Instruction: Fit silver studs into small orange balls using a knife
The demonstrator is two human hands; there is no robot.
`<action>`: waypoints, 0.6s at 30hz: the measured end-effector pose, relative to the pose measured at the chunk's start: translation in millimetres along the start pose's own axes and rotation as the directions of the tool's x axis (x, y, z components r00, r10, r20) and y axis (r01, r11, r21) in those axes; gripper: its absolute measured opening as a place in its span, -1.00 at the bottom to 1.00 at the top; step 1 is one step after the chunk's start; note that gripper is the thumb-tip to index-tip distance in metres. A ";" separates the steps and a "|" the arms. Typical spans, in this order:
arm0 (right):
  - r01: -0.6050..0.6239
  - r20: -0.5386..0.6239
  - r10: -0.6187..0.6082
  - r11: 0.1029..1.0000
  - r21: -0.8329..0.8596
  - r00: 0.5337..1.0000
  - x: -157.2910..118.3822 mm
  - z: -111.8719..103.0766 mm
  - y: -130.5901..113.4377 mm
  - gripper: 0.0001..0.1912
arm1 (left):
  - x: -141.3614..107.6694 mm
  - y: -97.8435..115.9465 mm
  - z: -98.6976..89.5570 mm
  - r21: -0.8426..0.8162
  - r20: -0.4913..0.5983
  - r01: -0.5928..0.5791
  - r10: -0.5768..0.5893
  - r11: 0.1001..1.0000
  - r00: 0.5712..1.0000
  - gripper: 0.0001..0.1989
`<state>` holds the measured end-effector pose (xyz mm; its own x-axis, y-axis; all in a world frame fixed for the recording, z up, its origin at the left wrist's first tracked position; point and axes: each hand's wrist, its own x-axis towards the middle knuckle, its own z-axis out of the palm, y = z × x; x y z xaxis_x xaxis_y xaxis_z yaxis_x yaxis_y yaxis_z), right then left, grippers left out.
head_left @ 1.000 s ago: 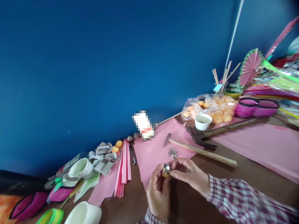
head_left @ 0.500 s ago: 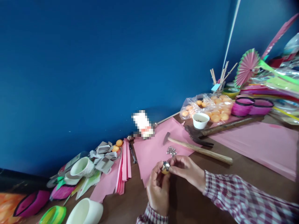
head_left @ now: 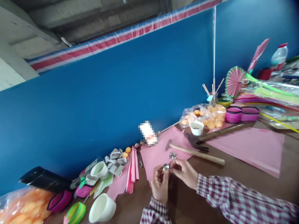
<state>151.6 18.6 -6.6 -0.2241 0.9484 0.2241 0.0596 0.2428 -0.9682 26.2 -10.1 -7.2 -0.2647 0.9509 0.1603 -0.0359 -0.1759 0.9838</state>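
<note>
A small shiny ball (head_left: pixel 165 167), silver on top with some yellow low on it, is pinched in the fingers of my left hand (head_left: pixel 160 183). My right hand (head_left: pixel 184 171) has its thumb and fingertips pressed together at the ball's right side; whether a tiny piece is between them is too small to tell. Just beyond my hands, a little heap of silver pieces (head_left: pixel 173 155) rests on a pink sheet (head_left: pixel 151 155). Behind the heap lies a small hammer (head_left: pixel 196 151) with a wooden handle.
A larger claw hammer (head_left: pixel 219 132), a white cup (head_left: pixel 196 128) and a bag of orange balls (head_left: pixel 211 116) are at the back right. Pink strips (head_left: pixel 132 171), grey pieces (head_left: pixel 116 166) and white containers (head_left: pixel 102 208) stand left. A blue wall (head_left: pixel 105 99) closes the back.
The view has tilted up and turned left, showing the wall's top edge and more of the left side. Both hands remain together at the ball.
</note>
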 end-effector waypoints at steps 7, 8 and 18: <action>0.180 0.012 -0.183 0.950 -0.256 0.983 9.0 -19.3 -8.7 -0.92 | 3.4 0.0 -2.4 -0.205 -0.031 0.114 -0.123 0.972 0.992 -0.66; 0.199 -0.036 -0.224 0.919 -0.339 0.974 12.8 -27.1 -8.0 -0.88 | 3.7 0.8 -2.6 -0.262 -0.064 0.134 -0.156 0.956 0.986 -0.64; 0.251 0.144 -0.217 0.637 -0.729 0.966 28.5 -53.8 2.5 -0.74 | 1.1 5.6 -2.0 -0.310 -0.083 0.224 -0.261 0.924 0.962 -0.53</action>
<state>197.7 57.2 3.3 -0.3692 0.8339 0.4101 0.6903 0.5416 -0.4797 23.7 -10.5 -1.7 -0.3252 0.9393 -0.1094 -0.3916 -0.0285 0.9197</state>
